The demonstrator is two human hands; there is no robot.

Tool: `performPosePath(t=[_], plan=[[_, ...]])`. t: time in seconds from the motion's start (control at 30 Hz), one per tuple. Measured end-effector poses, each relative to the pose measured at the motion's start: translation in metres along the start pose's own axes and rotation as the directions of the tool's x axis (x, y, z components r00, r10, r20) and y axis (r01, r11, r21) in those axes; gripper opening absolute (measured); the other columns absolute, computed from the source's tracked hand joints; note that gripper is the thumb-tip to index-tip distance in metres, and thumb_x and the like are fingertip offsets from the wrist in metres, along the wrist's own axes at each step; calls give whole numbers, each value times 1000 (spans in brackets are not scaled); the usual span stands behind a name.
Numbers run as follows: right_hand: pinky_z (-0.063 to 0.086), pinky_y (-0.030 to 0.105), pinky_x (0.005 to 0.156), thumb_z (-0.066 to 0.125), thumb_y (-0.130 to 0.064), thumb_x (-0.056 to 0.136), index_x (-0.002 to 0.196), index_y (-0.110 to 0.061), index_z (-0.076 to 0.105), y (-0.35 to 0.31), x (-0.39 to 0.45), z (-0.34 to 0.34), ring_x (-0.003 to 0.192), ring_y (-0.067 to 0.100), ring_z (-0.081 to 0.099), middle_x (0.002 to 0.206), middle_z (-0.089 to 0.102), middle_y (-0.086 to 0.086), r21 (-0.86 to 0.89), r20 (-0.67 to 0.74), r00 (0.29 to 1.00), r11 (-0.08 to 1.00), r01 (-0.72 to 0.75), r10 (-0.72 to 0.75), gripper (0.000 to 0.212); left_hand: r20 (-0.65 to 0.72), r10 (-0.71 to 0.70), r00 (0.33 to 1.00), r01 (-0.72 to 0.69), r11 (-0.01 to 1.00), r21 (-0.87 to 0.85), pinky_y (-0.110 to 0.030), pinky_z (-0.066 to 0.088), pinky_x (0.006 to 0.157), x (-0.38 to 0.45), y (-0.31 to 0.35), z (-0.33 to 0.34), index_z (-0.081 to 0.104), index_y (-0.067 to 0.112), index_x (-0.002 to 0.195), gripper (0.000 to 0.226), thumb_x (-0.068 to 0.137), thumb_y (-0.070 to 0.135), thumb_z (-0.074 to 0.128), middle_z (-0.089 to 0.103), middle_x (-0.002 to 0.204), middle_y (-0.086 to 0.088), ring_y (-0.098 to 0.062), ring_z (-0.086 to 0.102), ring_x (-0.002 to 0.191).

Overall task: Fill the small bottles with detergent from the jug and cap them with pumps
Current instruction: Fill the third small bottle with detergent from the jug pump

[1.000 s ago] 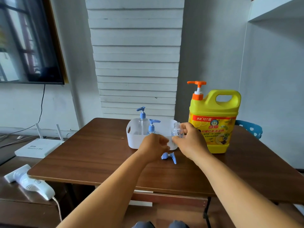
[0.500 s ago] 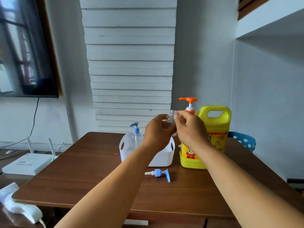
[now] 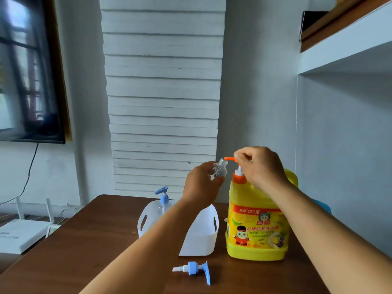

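The brown wooden table (image 3: 89, 247) carries everything, and the largest thing on it is the yellow detergent jug (image 3: 257, 228), standing upright at the right with a red-banded label and a cartoon figure on its front. Just beside the jug on its left sits a white plastic basket (image 3: 200, 238) with cut-out handles, partly hidden by the left forearm; a clear small bottle capped with a blue pump (image 3: 163, 197) stands upright inside it at the back left. On the bare wood in front of the basket lies a loose blue and white pump head (image 3: 194, 269), on its side and well apart from both hands. The right hand (image 3: 262, 166) is raised over the jug's neck, its grip curled down onto the orange pump (image 3: 237, 169) that tops the jug, fingertips resting on the pump's head. The left hand (image 3: 200, 183) holds a small clear bottle (image 3: 218, 171) in the air, fingers wrapped around its lower body, the bottle tilted so that its open mouth sits right at the orange spout's tip. Whether any liquid is in this bottle cannot be told. Off the table at the left edge lies a white router (image 3: 21, 234) with upright antennas on a lower surface.
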State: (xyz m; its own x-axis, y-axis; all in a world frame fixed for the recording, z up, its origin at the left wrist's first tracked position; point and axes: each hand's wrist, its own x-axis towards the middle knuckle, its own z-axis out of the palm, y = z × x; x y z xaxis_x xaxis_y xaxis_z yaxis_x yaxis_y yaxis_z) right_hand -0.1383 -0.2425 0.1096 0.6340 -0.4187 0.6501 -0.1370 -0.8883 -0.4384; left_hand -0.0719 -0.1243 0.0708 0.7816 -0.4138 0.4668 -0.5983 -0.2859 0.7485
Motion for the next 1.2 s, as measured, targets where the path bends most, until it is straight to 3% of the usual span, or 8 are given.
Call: performPosePath(t=[0.13,0.3,0.53,0.73,0.83,1.0,1.1,1.2], plan=[[34,20,57,60,-24,87,82,-15,72,1,8,0,69,17,55,73,64,0,-2,25,999,1000,23,-23,15,13,48,999,-49,998,51,-24,43,71,9,2,-2,62,19,112,26,87,23,60,63,98,3,-19,61,95],[32,16,53,64,-24,84,83,-14,74,5,8,3,70,16,53,76,65,0,-47,-2,997,996,72,-72,13,-6,75,997,-74,993,90,-23,41,77,13,0,1,57,19,124,37,88,22,60,65,118,-2,-19,60,103],[49,28,68,58,-28,89,91,-14,73,7,-4,12,80,21,60,89,71,6,-73,-35,995,993,96,-99,22,14,69,998,-70,991,118,-24,41,74,7,-5,4,62,18,115,29,87,23,61,68,111,-1,-18,61,96],[37,20,60,64,-22,84,73,-14,69,-6,10,-8,73,20,59,72,62,-2,-113,121,991,991,69,-55,14,29,69,997,-72,989,126,-23,38,71,12,7,-5,62,20,114,27,87,24,61,67,107,0,-18,61,96],[41,20,59,64,-22,83,64,-20,62,-6,9,-6,70,18,57,68,59,-7,-107,108,993,992,65,-53,19,39,79,996,-84,985,153,-21,37,67,14,6,-7,62,21,114,27,87,26,61,67,110,0,-15,60,93],[49,27,66,55,-27,89,86,-15,71,6,-4,11,79,19,58,86,68,2,-66,-38,996,995,73,-76,20,60,70,996,-79,985,156,-21,40,69,11,-2,-2,61,22,115,28,87,25,60,67,110,1,-16,61,92],[48,26,67,53,-28,90,89,-16,71,7,-5,12,83,18,57,89,68,2,-79,-36,995,993,87,-90,22,64,64,996,-74,985,153,-17,38,60,10,-3,-1,61,21,112,25,87,25,60,67,108,0,-13,58,88],[47,26,66,54,-26,89,81,-16,70,4,4,4,80,18,56,85,66,1,-117,20,995,988,100,-98,20,54,60,997,-67,989,134,-21,38,69,11,2,-3,60,21,117,29,88,25,60,66,110,0,-15,60,93]])
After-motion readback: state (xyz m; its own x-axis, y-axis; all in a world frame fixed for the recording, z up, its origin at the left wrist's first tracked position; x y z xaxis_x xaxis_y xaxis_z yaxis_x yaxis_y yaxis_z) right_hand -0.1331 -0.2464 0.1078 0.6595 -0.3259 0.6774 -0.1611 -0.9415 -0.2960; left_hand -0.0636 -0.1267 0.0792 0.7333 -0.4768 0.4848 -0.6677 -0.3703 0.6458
